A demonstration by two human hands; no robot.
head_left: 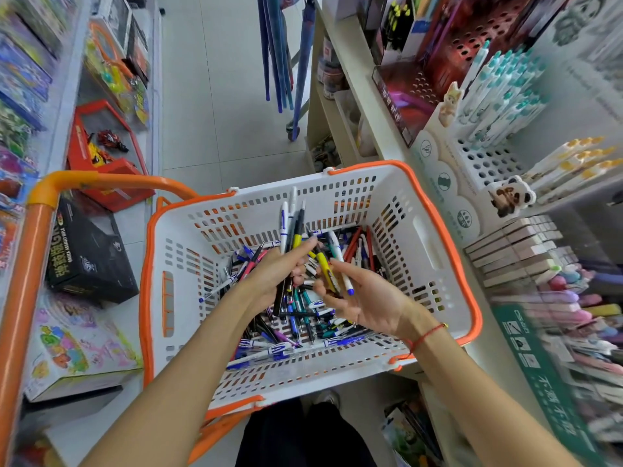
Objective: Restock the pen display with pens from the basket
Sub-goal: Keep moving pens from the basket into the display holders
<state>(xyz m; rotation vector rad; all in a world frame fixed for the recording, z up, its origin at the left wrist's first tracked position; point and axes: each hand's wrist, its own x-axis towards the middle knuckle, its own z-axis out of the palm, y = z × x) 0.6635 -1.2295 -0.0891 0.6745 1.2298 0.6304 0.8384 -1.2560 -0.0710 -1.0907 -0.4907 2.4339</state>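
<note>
Item one: my left hand (pixel 273 274), fingers clamped on a bundle of pens (pixel 292 227) standing upright. Item two: my right hand (pixel 362 298), fingers pinching two pens (pixel 333 264). Below both, basket (pixel 421 230) of loose pens; pen display (pixel 485 163) right of my fingers.

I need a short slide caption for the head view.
Left hand and right hand sort pens above the basket.

A shop aisle with a pale tiled floor (pixel 215 96). Toy shelves (pixel 67 106) stand on the left, a cream shelf unit (pixel 357 79) on the right.
</note>
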